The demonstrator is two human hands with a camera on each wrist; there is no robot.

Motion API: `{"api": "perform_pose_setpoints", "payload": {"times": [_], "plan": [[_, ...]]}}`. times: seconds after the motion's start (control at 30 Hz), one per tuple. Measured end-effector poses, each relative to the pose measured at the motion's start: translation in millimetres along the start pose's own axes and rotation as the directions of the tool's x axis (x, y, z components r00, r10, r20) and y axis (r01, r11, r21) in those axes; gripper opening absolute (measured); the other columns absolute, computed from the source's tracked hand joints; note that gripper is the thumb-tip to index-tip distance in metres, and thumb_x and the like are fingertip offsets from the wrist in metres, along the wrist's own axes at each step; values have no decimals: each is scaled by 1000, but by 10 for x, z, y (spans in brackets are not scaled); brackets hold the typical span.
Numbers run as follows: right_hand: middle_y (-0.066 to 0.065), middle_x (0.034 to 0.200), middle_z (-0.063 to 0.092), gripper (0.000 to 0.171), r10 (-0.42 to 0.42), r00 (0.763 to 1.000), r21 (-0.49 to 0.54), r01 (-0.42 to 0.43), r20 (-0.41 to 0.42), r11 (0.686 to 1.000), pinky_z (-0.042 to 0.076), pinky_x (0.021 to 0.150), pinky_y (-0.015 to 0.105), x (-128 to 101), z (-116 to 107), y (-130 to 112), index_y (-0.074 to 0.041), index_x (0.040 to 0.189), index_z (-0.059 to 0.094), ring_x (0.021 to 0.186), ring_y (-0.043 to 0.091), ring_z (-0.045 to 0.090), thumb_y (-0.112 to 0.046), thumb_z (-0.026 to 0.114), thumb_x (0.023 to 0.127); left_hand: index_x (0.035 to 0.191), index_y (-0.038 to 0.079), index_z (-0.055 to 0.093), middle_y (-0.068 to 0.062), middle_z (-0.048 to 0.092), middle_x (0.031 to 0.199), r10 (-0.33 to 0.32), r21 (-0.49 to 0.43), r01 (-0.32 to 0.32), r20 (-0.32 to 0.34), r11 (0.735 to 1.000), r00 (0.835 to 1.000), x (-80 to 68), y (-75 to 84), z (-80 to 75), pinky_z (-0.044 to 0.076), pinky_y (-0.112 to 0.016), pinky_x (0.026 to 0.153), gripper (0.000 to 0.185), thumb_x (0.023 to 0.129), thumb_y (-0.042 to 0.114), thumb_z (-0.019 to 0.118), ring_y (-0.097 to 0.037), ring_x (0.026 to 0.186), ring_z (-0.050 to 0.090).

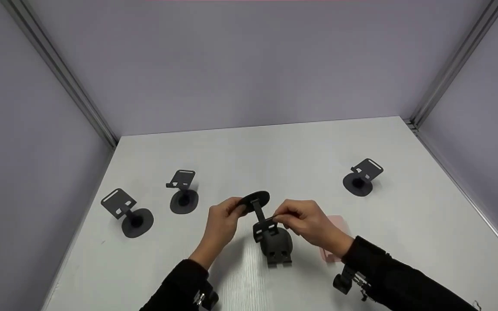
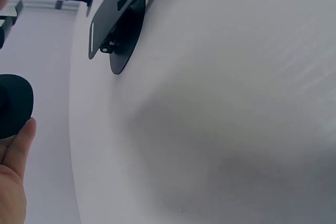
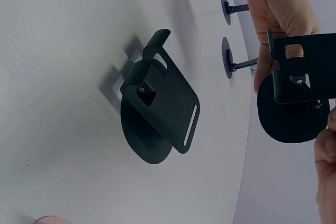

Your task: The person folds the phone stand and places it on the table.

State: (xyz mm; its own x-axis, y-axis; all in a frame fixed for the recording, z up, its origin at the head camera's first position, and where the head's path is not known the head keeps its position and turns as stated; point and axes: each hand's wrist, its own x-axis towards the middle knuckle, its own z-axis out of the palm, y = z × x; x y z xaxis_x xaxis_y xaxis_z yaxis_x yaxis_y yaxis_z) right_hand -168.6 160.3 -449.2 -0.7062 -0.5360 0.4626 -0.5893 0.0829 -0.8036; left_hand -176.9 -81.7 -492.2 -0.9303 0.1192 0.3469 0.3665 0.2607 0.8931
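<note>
A black phone stand (image 1: pixel 256 207) is held above the table, tilted, between both hands. My left hand (image 1: pixel 221 222) pinches the rim of its round base, which also shows at the edge of the left wrist view. With thumb and fingertips my right hand (image 1: pixel 307 220) grips the edge of its slotted plate (image 3: pixel 310 66). Beneath it, a second black phone stand (image 1: pixel 277 246) sits on the table between the forearms, its plate leaning over its round base in the right wrist view. The held stand covers part of this one in the head view.
Two more phone stands, one at far left (image 1: pixel 136 222) and one nearer the middle (image 1: pixel 184 201), stand on the white table (image 1: pixel 301 160). Another stand (image 1: pixel 358 183) is at the back right. A pink flat object (image 1: pixel 339 222) lies partly under my right forearm. Grey panels (image 1: pixel 249 65) enclose the back and sides.
</note>
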Motion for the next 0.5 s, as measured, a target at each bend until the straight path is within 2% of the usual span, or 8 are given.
{"api": "perform_pose_setpoints", "payload": {"times": [0.23,0.5], "plan": [[11,63,56,6,23,1000,5,-23,20,1000,34,41,19,-3,-12,-27,-4,93,73,50,1,43,-2,68,96,103,-3,74,-15,77,97,91,41,-90,-36,995,995,-7,-5,9,62,-29,79,11,96,-3,66,-28,88,77],[11,63,57,7,12,999,-11,-11,39,1000,34,42,18,-6,-13,-25,-5,92,73,51,-2,42,-4,68,97,102,-2,76,-10,78,91,150,111,-143,-59,984,987,-27,13,12,62,-32,75,11,94,-4,68,-25,81,76]]}}
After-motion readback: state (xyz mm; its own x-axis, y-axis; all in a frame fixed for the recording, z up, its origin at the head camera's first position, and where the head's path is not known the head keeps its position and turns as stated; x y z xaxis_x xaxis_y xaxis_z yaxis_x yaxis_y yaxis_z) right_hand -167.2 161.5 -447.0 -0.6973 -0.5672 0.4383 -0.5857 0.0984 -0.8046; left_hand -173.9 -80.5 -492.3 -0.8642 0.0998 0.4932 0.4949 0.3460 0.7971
